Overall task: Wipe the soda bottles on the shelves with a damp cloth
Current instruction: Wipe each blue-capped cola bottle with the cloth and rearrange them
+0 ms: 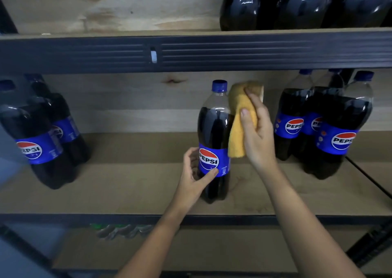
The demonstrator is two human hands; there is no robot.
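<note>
A tall cola bottle (214, 129) with a blue cap and blue label stands upright in the middle of the wooden shelf (127, 192). My left hand (194, 171) grips its lower body, thumb across the label. My right hand (257, 129) holds a yellow cloth (238, 127) against the bottle's right shoulder, fingers curled over the cloth. A group of three like bottles (324, 127) stands at the right. Two more bottles (40, 137) stand at the left.
The upper shelf (191, 50) has a dark metal front beam, with several dark bottles (301, 3) on its right side. A black cable (369, 180) runs along the shelf at far right. Green-capped bottles (118, 230) lie on the shelf below.
</note>
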